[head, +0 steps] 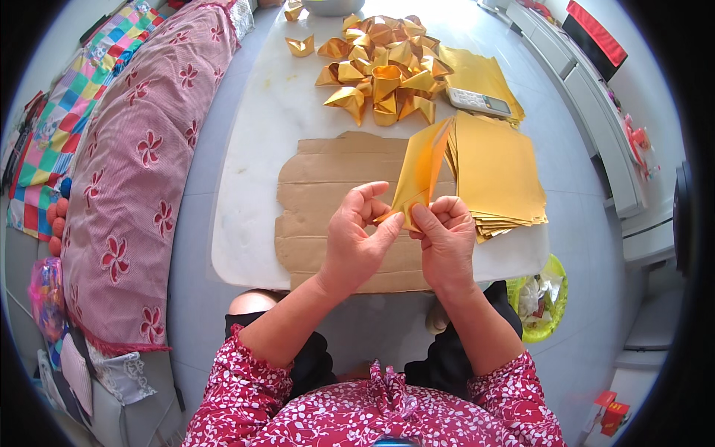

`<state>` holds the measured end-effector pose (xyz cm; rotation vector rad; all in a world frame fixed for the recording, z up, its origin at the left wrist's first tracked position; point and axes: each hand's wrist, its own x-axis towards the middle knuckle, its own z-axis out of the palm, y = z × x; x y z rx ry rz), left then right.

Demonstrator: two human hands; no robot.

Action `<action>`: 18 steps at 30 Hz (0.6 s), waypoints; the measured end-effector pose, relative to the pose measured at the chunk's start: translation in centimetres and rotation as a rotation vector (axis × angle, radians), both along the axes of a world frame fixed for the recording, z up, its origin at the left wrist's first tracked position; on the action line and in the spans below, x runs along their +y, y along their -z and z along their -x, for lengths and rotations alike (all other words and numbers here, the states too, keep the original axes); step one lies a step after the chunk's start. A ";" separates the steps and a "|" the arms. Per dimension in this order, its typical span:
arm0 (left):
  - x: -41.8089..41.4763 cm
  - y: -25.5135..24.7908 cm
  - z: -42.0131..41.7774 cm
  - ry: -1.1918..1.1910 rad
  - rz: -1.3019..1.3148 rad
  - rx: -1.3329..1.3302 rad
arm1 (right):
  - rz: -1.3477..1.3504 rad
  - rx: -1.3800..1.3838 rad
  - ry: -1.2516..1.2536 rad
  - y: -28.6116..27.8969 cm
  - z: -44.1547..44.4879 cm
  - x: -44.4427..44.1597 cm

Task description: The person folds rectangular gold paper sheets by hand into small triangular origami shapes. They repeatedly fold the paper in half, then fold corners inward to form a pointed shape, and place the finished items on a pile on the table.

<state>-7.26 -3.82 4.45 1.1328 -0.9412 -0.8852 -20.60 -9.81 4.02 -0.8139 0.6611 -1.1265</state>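
Observation:
A partly folded sheet of gold foil paper [420, 162] stands tilted up between my hands. My left hand [360, 234] pinches its lower left corner between thumb and fingers. With thumb and bent fingers, my right hand [447, 234] grips the bottom edge on the other side. Both hands are above a flattened piece of brown cardboard [329, 190] on a white table [246, 223]. Just right of the held sheet lies a stack of flat gold paper [497, 167]. Beyond the cardboard is a heap of folded gold paper ingots [385, 56].
A cordless phone handset [479, 102] rests on more gold sheets [475, 67]. One ingot [300, 46] sits apart near a grey bowl [334, 6]. A yellow-green basket [550, 313] with plastic waste stands below the table's right corner. Left is a sofa under a pink flowered cover [134, 184].

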 end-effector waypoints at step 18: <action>-0.4 -0.1 -3.3 0.218 -0.154 0.232 | -0.021 0.106 -0.364 -0.5 1.5 -1.1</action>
